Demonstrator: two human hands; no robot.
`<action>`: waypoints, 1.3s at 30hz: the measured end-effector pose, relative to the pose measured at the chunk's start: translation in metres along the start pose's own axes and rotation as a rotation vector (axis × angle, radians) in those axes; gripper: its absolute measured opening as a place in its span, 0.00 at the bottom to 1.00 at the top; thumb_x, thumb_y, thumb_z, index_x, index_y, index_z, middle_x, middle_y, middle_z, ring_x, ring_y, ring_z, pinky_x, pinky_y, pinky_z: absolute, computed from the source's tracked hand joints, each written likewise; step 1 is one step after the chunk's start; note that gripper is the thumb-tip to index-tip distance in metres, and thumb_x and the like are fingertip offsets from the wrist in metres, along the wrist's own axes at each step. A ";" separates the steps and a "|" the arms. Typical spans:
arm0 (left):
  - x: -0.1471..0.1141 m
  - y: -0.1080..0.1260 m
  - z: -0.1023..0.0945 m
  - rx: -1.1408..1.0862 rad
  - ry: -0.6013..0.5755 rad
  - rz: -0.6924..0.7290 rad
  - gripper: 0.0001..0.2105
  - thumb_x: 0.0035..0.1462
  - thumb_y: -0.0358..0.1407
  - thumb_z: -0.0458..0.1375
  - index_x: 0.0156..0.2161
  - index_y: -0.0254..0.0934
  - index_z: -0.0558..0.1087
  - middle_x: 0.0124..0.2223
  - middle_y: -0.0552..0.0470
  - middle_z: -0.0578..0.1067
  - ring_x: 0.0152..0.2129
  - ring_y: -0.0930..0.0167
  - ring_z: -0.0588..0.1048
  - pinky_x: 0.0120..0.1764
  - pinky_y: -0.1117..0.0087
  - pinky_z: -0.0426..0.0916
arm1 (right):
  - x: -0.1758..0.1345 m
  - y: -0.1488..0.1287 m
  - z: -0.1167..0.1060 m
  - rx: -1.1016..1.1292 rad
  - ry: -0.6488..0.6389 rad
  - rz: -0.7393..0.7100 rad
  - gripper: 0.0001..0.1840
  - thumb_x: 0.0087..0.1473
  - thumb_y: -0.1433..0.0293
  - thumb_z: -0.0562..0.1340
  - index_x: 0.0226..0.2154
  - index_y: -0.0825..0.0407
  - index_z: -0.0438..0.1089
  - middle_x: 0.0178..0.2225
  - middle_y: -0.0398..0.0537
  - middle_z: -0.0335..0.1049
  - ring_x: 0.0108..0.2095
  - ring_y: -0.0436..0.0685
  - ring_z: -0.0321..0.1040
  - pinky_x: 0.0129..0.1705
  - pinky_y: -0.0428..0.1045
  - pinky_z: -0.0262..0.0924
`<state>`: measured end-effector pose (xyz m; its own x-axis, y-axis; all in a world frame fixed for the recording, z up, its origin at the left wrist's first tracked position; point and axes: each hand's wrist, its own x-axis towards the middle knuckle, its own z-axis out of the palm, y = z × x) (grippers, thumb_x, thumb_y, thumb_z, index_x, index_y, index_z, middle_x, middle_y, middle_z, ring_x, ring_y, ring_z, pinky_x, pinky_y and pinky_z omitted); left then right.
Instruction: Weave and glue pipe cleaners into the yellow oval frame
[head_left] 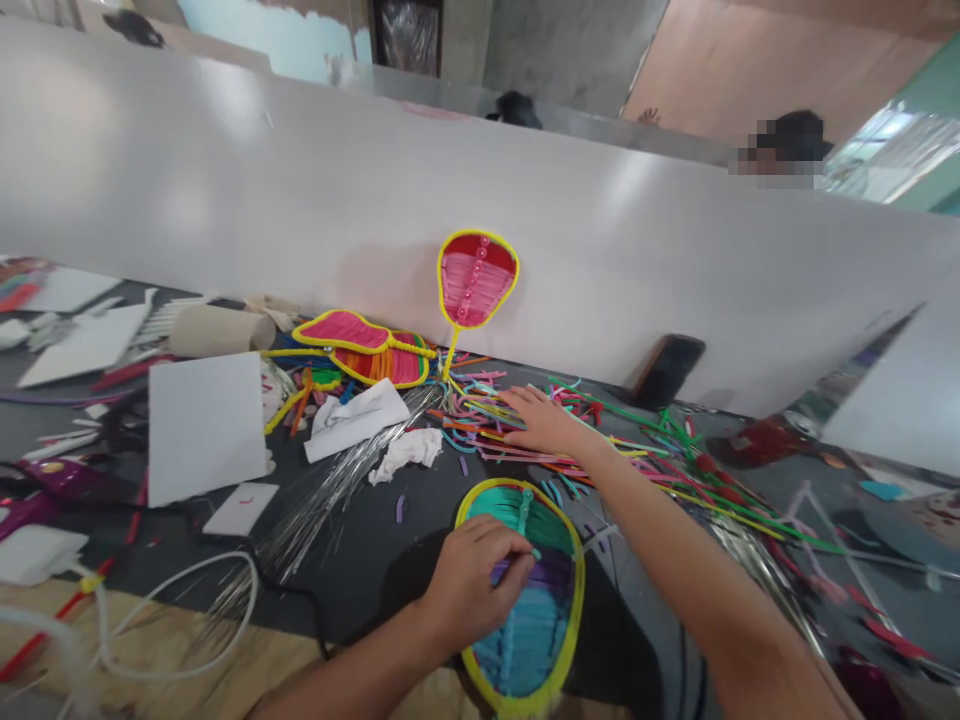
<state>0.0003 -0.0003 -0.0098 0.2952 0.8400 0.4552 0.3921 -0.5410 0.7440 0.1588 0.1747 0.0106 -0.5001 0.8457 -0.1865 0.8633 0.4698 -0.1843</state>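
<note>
My left hand [471, 582] is closed in a pinch on the teal fan [525, 600], fingertips pressed against its face near the centre spine. The fan lies flat on the dark table [360, 560] directly in front of me, yellow-rimmed, filled with teal, purple and blue strips, its lower edge at the near table edge. My right hand [544, 420] is open, palm down, fingers spread flat on the pile of pipe cleaners [637, 450]; it holds nothing that I can see. The pile runs in mixed colours from the middle of the table off to the right, just beyond the fan's upper rim.

Beyond the right hand, a pink fan [477, 278] with a yellow rim stands upright, leaning on the white partition [300, 200]. Left of it, a pink and orange butterfly shape [364, 345] lies against the foot of the partition. A dark phone [666, 370] leans on the partition to the right.

To the left of the fan: crumpled white paper [409, 450], a bundle of silver wires [330, 490], a white board [204, 425] and a cardboard tube [217, 330]. A white cord [187, 620] loops across the near left corner. Other persons' heads show above the partition, well apart from my hands.
</note>
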 end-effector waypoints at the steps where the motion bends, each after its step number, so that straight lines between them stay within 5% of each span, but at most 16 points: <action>1: 0.000 0.000 0.000 -0.004 -0.003 -0.002 0.04 0.54 0.30 0.55 0.30 0.37 0.72 0.26 0.53 0.75 0.25 0.73 0.72 0.30 0.74 0.65 | -0.008 0.003 0.003 -0.012 -0.010 0.034 0.41 0.51 0.57 0.61 0.64 0.46 0.46 0.65 0.52 0.43 0.65 0.68 0.36 0.61 0.64 0.40; 6: -0.002 0.000 0.001 -0.016 -0.009 0.013 0.04 0.54 0.29 0.56 0.30 0.37 0.72 0.27 0.53 0.76 0.26 0.72 0.73 0.31 0.74 0.65 | -0.020 0.005 0.025 -0.042 -0.045 0.143 0.31 0.59 0.61 0.54 0.63 0.43 0.47 0.66 0.49 0.40 0.64 0.75 0.36 0.56 0.72 0.45; 12: -0.001 -0.003 0.002 0.010 0.021 0.034 0.04 0.54 0.29 0.55 0.30 0.37 0.72 0.26 0.52 0.76 0.26 0.72 0.73 0.31 0.73 0.65 | 0.013 -0.013 0.040 -0.047 0.009 0.115 0.27 0.63 0.62 0.46 0.64 0.40 0.44 0.67 0.46 0.40 0.65 0.68 0.34 0.57 0.72 0.42; 21: 0.000 -0.005 0.001 -0.005 0.045 -0.023 0.05 0.53 0.29 0.55 0.29 0.37 0.73 0.26 0.52 0.76 0.25 0.73 0.73 0.32 0.73 0.66 | 0.030 -0.024 0.014 -0.005 0.051 0.027 0.26 0.59 0.60 0.54 0.59 0.42 0.56 0.64 0.47 0.49 0.63 0.67 0.43 0.57 0.71 0.44; 27: 0.007 -0.007 -0.006 -0.298 0.132 -0.391 0.07 0.54 0.34 0.56 0.29 0.34 0.73 0.25 0.54 0.74 0.24 0.74 0.71 0.30 0.75 0.65 | -0.024 -0.021 -0.016 0.100 0.173 -0.027 0.20 0.60 0.68 0.51 0.54 0.50 0.64 0.56 0.50 0.64 0.57 0.57 0.58 0.57 0.55 0.52; 30: 0.010 -0.010 -0.006 -0.465 0.142 -0.483 0.10 0.54 0.39 0.56 0.29 0.33 0.72 0.23 0.55 0.71 0.21 0.76 0.68 0.26 0.76 0.63 | -0.068 -0.027 -0.017 0.462 0.215 -0.043 0.18 0.60 0.65 0.51 0.49 0.51 0.68 0.43 0.48 0.74 0.42 0.55 0.70 0.45 0.51 0.64; 33: 0.011 -0.008 -0.006 -0.484 0.105 -0.475 0.10 0.54 0.39 0.57 0.28 0.33 0.71 0.23 0.55 0.71 0.21 0.76 0.67 0.25 0.77 0.61 | -0.111 -0.044 -0.006 0.747 0.153 -0.030 0.17 0.57 0.62 0.55 0.45 0.52 0.69 0.36 0.46 0.74 0.34 0.53 0.71 0.35 0.48 0.64; 39: 0.003 0.008 -0.001 -0.191 -0.105 -0.203 0.06 0.54 0.33 0.55 0.29 0.35 0.73 0.26 0.54 0.75 0.25 0.74 0.71 0.30 0.75 0.64 | -0.168 -0.075 0.027 0.863 0.248 0.098 0.09 0.54 0.63 0.59 0.32 0.51 0.70 0.27 0.41 0.71 0.28 0.50 0.66 0.30 0.45 0.59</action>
<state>0.0033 -0.0025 -0.0021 0.3198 0.9160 0.2421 0.2843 -0.3365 0.8977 0.1762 -0.0095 0.0295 -0.3113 0.9492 -0.0449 0.4999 0.1234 -0.8572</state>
